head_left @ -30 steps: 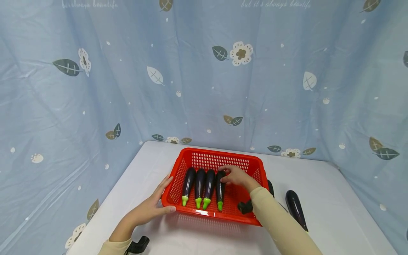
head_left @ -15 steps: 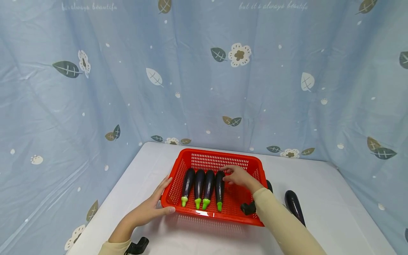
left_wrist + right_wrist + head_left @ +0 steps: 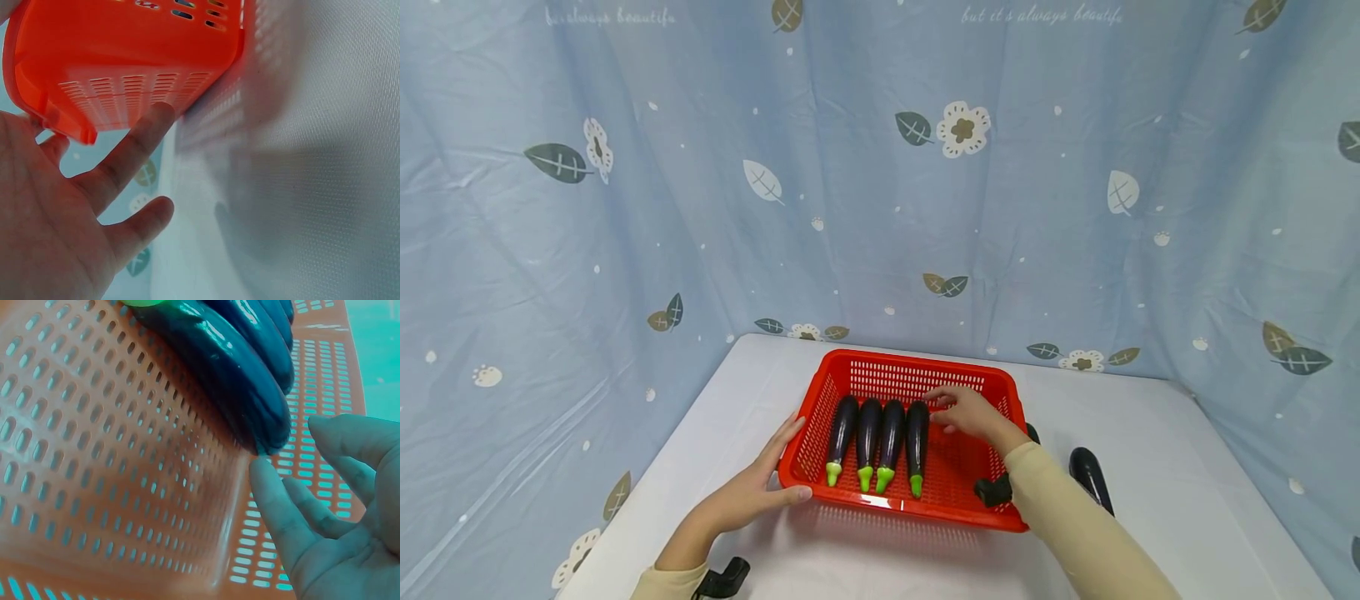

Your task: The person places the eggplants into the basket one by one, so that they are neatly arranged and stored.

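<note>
Several dark purple eggplants (image 3: 892,435) lie side by side in the left half of a red slotted plastic basket (image 3: 917,361), green stem ends toward the front. My right hand (image 3: 968,413) is inside the basket, just right of the far end of the rightmost eggplant (image 3: 917,442). In the right wrist view its fingers are spread, with a small gap from that eggplant (image 3: 219,369). My left hand (image 3: 747,493) rests against the basket's left front corner, thumb near the front rim. The left wrist view has its fingers (image 3: 125,162) fairly straight along the outer wall.
Right of the basket, another eggplant (image 3: 1090,477) lies on the white table (image 3: 1187,467), partly behind my right sleeve. A dark rounded end (image 3: 1033,433) shows beside the basket's right wall. A blue patterned curtain (image 3: 865,208) hangs behind and beside the table.
My right hand has let go of the rightmost eggplant and moved slightly right, away from it. The left hand, basket and eggplants stay in place.
</note>
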`<state>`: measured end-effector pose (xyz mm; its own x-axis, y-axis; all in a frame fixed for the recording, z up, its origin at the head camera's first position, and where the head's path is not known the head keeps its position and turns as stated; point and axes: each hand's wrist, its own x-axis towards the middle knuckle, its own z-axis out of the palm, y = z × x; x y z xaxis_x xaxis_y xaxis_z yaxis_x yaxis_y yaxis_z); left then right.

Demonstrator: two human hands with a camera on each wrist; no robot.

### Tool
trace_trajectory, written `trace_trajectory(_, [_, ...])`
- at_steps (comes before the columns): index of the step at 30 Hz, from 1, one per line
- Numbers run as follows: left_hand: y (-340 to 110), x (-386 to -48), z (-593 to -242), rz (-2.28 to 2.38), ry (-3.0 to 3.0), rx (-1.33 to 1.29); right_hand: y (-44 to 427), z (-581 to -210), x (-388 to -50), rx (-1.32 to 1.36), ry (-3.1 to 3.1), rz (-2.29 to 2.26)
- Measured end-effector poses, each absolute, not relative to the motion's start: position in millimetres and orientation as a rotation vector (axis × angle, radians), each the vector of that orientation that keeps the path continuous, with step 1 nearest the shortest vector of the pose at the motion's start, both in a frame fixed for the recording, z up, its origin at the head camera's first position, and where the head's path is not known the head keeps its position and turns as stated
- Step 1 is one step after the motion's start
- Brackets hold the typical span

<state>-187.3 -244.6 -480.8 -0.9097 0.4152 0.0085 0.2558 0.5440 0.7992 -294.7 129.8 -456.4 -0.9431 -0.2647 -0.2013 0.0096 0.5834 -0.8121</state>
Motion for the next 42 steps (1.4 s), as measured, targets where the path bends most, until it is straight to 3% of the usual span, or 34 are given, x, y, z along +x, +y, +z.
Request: trace_trajectory(42, [-244.2,-186.2,-478.2,1.326,2.585,0.597,174.6,-420.4,-286.3,-0.343,2.475,-1.436])
